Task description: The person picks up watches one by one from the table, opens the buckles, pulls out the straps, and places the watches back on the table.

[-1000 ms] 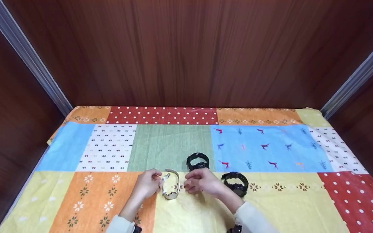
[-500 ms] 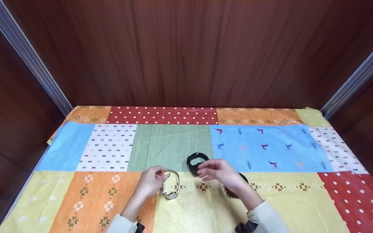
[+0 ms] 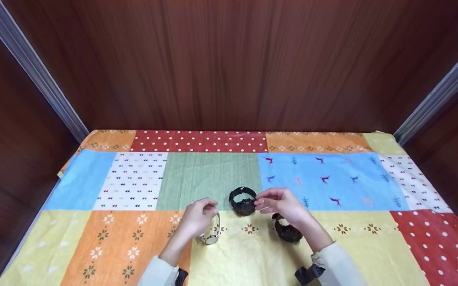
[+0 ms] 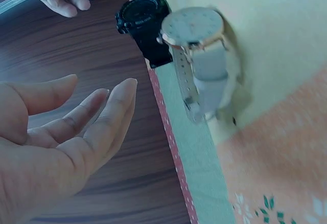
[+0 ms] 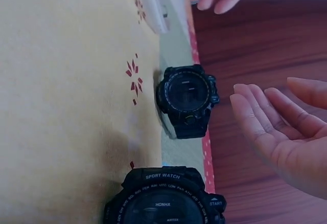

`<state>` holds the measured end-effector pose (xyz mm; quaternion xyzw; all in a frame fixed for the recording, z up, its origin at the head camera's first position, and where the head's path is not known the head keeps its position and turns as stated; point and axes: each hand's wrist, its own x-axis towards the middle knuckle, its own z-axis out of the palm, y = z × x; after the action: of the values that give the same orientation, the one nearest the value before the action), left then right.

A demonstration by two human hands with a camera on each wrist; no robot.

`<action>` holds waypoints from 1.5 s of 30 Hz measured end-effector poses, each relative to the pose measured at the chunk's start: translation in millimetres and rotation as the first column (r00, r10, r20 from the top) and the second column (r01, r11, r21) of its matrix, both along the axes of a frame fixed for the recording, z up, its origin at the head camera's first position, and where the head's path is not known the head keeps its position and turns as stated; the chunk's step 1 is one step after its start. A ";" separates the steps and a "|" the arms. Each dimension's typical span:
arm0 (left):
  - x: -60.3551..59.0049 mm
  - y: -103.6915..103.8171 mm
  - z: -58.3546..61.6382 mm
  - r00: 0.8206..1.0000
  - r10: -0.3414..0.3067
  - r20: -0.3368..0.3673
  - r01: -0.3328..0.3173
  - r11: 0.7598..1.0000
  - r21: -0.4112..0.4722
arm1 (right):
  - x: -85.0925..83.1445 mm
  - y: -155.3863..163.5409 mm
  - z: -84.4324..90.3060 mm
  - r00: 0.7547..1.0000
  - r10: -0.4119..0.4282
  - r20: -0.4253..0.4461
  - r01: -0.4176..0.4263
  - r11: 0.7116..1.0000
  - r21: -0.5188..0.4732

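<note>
While loose and empty, left grip (image 3: 199, 216) beside white watch (image 3: 211, 234), right grip (image 3: 278, 202) by black watch (image 3: 243, 201).

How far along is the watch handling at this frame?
Looks done: the white watch stands on the cloth, with the left hand open beside it, holding nothing. In hand: the right hand is open next to the far black watch, not gripping it. Left: the near black watch lies untouched by the right forearm.
</note>
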<state>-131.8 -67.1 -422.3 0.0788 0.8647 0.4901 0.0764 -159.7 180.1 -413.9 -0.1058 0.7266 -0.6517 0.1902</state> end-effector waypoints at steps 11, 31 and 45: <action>-16.0 26.2 -2.3 0.997 0.015 0.073 -0.017 0.999 0.029 | -14.0 2.6 -9.6 0.995 -0.079 0.061 0.076 0.996 0.045; -32.9 45.8 -15.6 0.990 0.059 0.126 -0.063 0.998 0.026 | -20.2 -2.7 -27.6 0.983 -0.165 0.079 0.157 0.983 0.095; -35.5 47.0 -21.3 0.973 0.038 0.229 -0.076 0.984 0.160 | -19.6 -3.4 -29.4 0.980 -0.141 0.137 0.143 0.990 -0.004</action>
<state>-167.4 -20.1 -443.6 0.0039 0.8082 0.5688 0.1527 -179.3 176.6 -443.2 -0.0102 0.7131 -0.6743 0.1915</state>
